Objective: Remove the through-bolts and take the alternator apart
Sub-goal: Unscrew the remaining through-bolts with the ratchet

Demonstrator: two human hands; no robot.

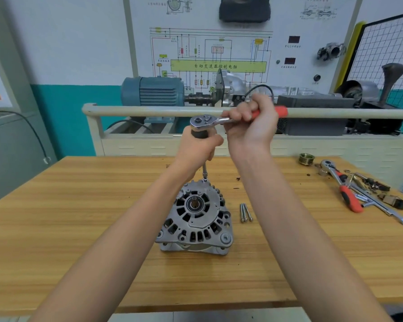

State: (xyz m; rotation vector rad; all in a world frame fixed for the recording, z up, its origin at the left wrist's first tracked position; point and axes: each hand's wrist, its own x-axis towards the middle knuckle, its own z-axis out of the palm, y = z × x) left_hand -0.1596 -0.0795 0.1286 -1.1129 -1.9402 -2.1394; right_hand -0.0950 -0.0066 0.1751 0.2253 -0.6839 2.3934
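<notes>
The silver alternator (197, 217) stands on the wooden bench (79, 217), its vented end facing up. A ratchet wrench (203, 122) with a red handle sits atop a long extension (204, 171) whose socket meets the alternator's far rim. My left hand (196, 147) is wrapped around the black top of the extension, just under the ratchet head. My right hand (251, 122) grips the red handle, which points right. Three removed through-bolts (246, 212) lie side by side on the bench, right of the alternator.
At the bench's far right lie a brass-coloured pulley (306, 158), a second red-handled ratchet (340, 184), a T-shaped bar and small parts (382, 198). Behind the bench a rail (149, 111) fronts a trainer stand with a blue motor (153, 90) and wiring board.
</notes>
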